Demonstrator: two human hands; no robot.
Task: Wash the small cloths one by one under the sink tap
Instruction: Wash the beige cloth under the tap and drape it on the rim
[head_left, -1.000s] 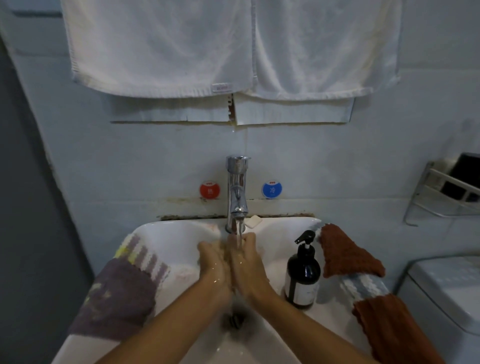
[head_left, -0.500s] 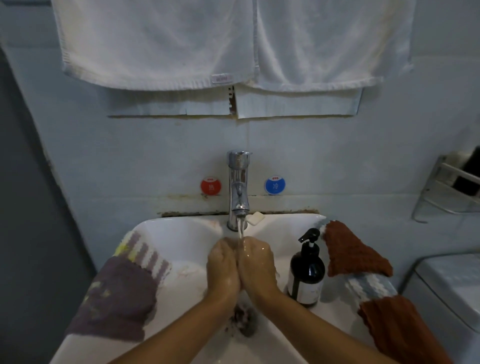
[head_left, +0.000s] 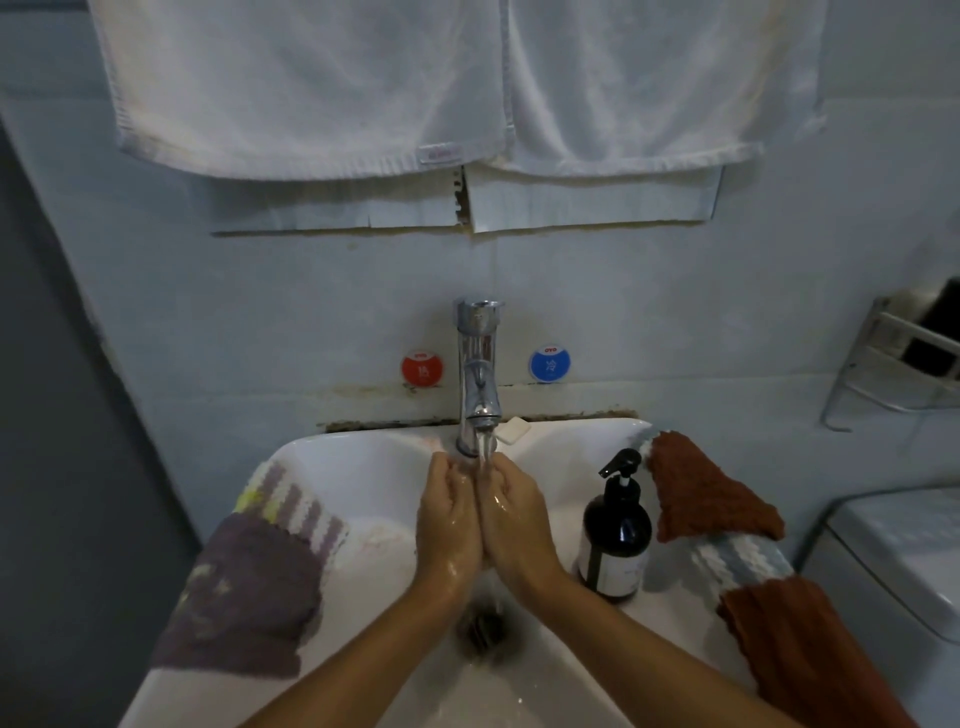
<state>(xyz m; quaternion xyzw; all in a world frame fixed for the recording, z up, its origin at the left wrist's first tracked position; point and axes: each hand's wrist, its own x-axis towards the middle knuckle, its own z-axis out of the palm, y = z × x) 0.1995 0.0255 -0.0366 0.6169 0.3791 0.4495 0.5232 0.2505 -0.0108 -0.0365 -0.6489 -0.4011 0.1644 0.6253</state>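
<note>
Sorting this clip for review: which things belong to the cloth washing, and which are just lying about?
Job: tap, sink, purple cloth, rust cloths, left hand, right hand.
Lying about: soap bottle, white towels, wire rack.

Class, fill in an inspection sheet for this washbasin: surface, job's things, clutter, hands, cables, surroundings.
Surface: white sink, wet; drain open.
Job's things: purple cloth and striped cloth on the left rim; rust cloth, grey-blue cloth and second rust cloth on the right rim; tap running.
Clutter: dark pump bottle; soap bar.
Hands: left hand and right hand together under the stream, no cloth visible in them.
Cables: nothing seen.
Surroundings: white towels; wire rack.
</note>
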